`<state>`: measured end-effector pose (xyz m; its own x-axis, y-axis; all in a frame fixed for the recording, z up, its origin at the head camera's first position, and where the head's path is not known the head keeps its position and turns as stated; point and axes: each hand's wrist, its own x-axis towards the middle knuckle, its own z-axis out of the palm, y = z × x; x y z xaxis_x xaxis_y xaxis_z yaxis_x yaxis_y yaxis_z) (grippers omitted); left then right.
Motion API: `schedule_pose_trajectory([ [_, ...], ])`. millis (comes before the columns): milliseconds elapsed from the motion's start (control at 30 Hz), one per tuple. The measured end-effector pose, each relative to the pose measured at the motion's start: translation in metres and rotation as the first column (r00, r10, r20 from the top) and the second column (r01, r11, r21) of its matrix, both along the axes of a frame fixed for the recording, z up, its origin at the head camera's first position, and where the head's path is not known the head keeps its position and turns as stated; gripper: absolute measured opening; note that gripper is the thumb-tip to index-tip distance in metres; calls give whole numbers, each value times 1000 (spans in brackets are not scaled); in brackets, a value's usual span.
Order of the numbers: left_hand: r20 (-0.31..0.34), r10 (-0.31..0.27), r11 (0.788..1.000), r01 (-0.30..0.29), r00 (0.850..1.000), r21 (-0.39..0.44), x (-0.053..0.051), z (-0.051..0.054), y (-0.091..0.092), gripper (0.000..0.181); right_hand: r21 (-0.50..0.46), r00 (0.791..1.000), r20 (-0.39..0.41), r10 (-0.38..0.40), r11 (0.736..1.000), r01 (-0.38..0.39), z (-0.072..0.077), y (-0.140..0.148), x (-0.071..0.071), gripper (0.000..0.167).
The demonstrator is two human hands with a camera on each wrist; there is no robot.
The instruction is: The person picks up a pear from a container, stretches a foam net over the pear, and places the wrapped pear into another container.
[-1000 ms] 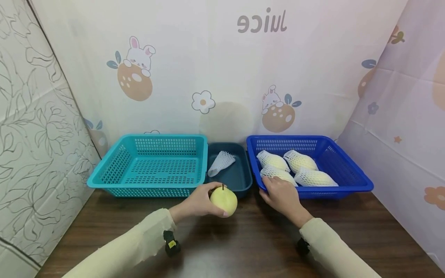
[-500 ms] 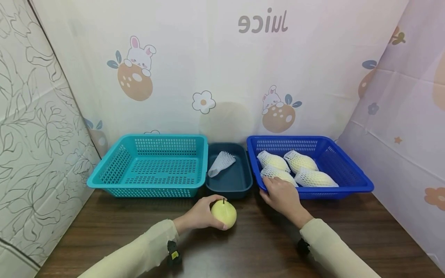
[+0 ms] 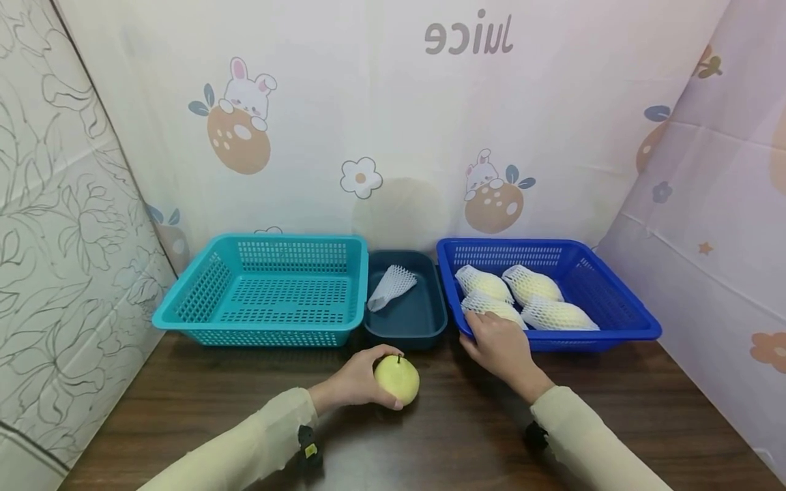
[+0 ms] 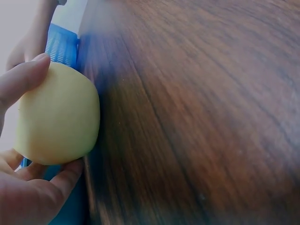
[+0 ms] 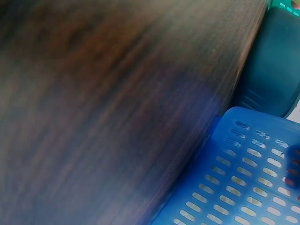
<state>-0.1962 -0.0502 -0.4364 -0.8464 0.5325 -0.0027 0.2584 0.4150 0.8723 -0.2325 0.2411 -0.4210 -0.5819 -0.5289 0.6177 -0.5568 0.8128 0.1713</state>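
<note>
My left hand (image 3: pixel 359 378) holds a round yellow-green pear (image 3: pixel 399 382), stem up, in front of the small dark tray. In the left wrist view the thumb and fingers grip opposite sides of the pear (image 4: pixel 58 115). Whether its underside touches the table I cannot tell. On the right, my right hand (image 3: pixel 502 349) grips the near left rim of the blue basket (image 3: pixel 604 335), fingers over the edge. Several pale yellow fruits (image 3: pixel 531 286) in white foam nets lie inside that basket. The right wrist view shows the basket's perforated wall (image 5: pixel 253 183), but the hand is mostly out of sight.
A teal basket (image 3: pixel 264 326) with nothing in it stands at the left. Between the two baskets sits the dark tray (image 3: pixel 425 307), holding a loose white foam net (image 3: pixel 391 288). Brown wooden table (image 3: pixel 467 436) lies in front; a patterned curtain (image 3: pixel 399 102) hangs behind.
My left hand has drawn the pear back from the dark tray's front edge and lowered it toward the table, with little movement lately. My right hand stays on the blue basket's rim.
</note>
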Motion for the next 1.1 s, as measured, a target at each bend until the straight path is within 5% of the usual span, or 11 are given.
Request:
schedule_pose_trajectory([
  [233,-10,-43,999,43,999,-4,0,-2,4,75,11,999,43,-7,1000,7,5,4,1,22],
  [433,-8,-46,999,46,999,-8,-2,-4,6,75,52,983,183,-27,998,18,12,6,2,24],
  [533,-5,-43,999,43,999,-10,-2,-4,5,74,94,952,304,-41,996,13,19,6,1,28],
  [667,-2,-41,999,41,999,-11,-1,-4,3,74,145,879,473,-61,989,-9,34,4,2,36],
  [767,-1,-41,999,41,999,-16,0,-3,1,74,176,843,531,-87,984,-10,51,0,1,31],
  [1100,-16,-39,999,38,999,-36,0,-2,2,73,219,899,439,1,970,-108,120,-46,-15,15],
])
